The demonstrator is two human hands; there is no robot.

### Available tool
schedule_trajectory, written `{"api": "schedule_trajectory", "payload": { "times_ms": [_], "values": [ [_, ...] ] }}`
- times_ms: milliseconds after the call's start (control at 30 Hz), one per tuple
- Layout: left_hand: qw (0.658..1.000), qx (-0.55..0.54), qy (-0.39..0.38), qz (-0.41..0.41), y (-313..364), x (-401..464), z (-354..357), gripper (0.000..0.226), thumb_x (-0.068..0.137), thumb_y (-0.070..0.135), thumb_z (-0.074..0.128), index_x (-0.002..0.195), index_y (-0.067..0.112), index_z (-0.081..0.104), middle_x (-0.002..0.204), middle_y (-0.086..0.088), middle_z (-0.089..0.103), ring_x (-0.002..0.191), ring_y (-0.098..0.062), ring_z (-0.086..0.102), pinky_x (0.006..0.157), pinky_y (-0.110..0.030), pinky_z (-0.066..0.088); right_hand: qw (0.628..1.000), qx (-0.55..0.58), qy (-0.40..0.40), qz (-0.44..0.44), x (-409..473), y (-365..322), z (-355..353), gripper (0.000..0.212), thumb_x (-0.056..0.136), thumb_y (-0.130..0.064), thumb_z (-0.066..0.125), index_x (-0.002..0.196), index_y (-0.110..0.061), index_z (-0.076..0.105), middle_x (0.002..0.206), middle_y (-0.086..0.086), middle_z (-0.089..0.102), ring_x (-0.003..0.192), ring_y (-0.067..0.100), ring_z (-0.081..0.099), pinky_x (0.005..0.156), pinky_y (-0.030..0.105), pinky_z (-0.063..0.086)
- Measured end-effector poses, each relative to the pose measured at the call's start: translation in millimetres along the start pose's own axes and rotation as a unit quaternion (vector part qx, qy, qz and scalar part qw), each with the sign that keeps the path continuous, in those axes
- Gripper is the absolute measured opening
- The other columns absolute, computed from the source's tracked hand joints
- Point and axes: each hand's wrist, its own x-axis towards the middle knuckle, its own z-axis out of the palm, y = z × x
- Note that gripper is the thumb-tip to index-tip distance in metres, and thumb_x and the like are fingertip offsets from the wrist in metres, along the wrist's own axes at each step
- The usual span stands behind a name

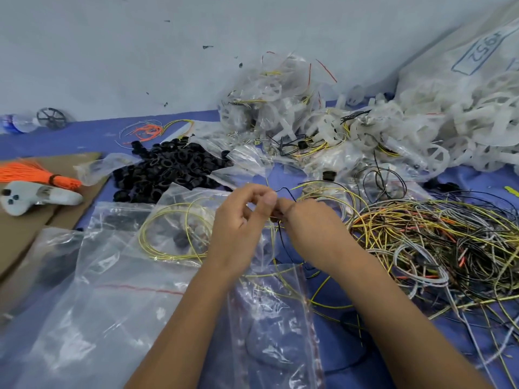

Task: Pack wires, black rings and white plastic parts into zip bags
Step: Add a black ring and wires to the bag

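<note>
Above zip bag [269,318] | left hand [238,217], right hand [306,223] grips pinch black wire [280,234]

Two bare hands meet above a blue work surface [351,318] strewn with parts. The left hand [241,217] and right hand [309,220] pinch a thin black wire [286,192] between their fingertips, just over a clear zip bag [269,318] with a red seal line. To the right lies a tangled heap of yellow, black and grey wires [438,242]. A pile of black rings [168,169] sits behind the hands, beside more clear bags, one holding a coil of yellow wire [171,234]. White plastic parts [421,130] are heaped at the far right. An orange bundle [36,172] lies on cardboard [22,220] at left.
</note>
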Motion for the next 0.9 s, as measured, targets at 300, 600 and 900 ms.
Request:
{"api": "schedule_trajectory", "payload": {
  "times_ms": [300,600,900],
  "values": [
    [0.984,0.138,-0.091,0.063,0,-1,-5,0.069,0.076,0.073,0.067,0.127,0.027,0.067,0.115,0.015,0.066,0.113,-0.01,0.061,0.093,-0.029,0.05,0.986,0.166,-0.023,-0.006,-3,-6,1,0.035,0.083,0.0,0.046,0.114,-0.012,0.059,0.096,0.007,0.071,0.089,0.036,0.066,0.068,0.045,0.052],
    [0.989,0.106,-0.049,0.088,-3,-2,-5,0.018,0.087,0.04,0.074,0.09,0.023,0.08,0.07,0.004,0.071,0.06,-0.014,0.06,0.06,-0.041,0.049,0.81,0.584,-0.036,0.041,-12,14,-16,0.011,0.104,-0.003,0.046,0.102,-0.012,0.054,0.066,0.006,0.043,0.057,0.014,0.029,0.052,0.025,0.024],
    [0.996,0.031,-0.069,0.049,3,-5,10,0.023,0.098,0.009,0.067,0.076,0.012,0.07,0.064,0.004,0.068,0.055,-0.011,0.063,0.059,-0.021,0.048,0.747,0.665,0.013,0.023,-10,14,-17,0.019,0.084,-0.011,0.04,0.083,-0.007,0.058,0.048,-0.014,0.041,0.041,0.003,0.036,0.044,0.016,0.027]
  ]
}}
